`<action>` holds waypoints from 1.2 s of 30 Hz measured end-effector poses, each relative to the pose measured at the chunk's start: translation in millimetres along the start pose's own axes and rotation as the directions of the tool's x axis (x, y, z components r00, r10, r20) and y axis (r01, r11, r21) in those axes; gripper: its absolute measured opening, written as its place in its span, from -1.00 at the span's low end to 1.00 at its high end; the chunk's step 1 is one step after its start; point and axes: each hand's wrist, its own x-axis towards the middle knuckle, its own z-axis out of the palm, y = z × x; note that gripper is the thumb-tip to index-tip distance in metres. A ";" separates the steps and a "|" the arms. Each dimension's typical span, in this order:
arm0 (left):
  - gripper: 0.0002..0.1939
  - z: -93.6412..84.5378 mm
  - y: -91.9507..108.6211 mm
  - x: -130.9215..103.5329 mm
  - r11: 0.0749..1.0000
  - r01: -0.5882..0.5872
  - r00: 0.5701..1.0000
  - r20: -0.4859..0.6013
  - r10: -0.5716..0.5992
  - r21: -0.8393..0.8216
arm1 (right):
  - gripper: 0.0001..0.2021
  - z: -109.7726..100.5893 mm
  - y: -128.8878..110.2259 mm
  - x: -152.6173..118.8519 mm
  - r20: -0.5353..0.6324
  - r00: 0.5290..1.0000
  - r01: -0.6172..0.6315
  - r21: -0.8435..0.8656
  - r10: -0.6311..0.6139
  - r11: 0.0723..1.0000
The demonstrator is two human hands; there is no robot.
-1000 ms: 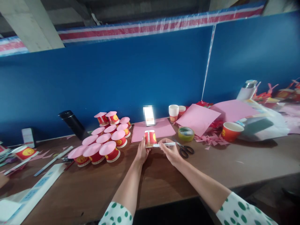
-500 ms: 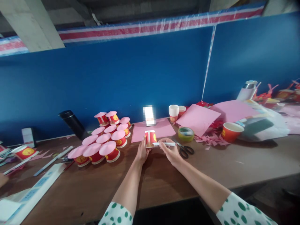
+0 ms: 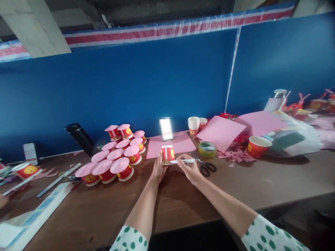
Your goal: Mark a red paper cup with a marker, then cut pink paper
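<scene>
My left hand (image 3: 158, 169) grips a red paper cup (image 3: 164, 152) with a yellow emblem, turned upside down above the table. Between the fingers of my right hand (image 3: 190, 169) is a white pen (image 3: 186, 161), its tip against or close to the cup's lower rim. Whether the tip touches cannot be made out. Behind the cup lie pink paper sheets (image 3: 180, 143). Black-handled scissors (image 3: 206, 169) and a roll of yellow-green tape (image 3: 207, 150) rest just right of my right hand.
Several upturned red cups with pink paper discs (image 3: 115, 154) stand to the left, near a black flask (image 3: 81, 139). On the right are an orange-red cup (image 3: 259, 146), pink paper scraps (image 3: 237, 156) and a plastic bag (image 3: 295, 139). A blue partition (image 3: 146, 80) closes off the back.
The pen has shifted very slightly left along the cup's rim. Otherwise both hands hold almost the same pose, and the whole view has moved a touch.
</scene>
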 end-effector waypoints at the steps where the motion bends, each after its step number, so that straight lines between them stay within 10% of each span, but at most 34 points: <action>1: -0.62 0.2 0.1 0.0 1.000 0.000 1.000 0.001 0.000 -0.001 | -0.80 0.0 -0.3 -0.1 0.007 1.000 0.003 0.005 -0.003 1.000; 36: -0.61 0.7 0.4 0.1 0.999 -0.012 1.000 0.026 0.011 0.032 | -0.77 -0.4 -6.9 -2.5 0.019 0.995 0.096 -0.072 -0.095 0.993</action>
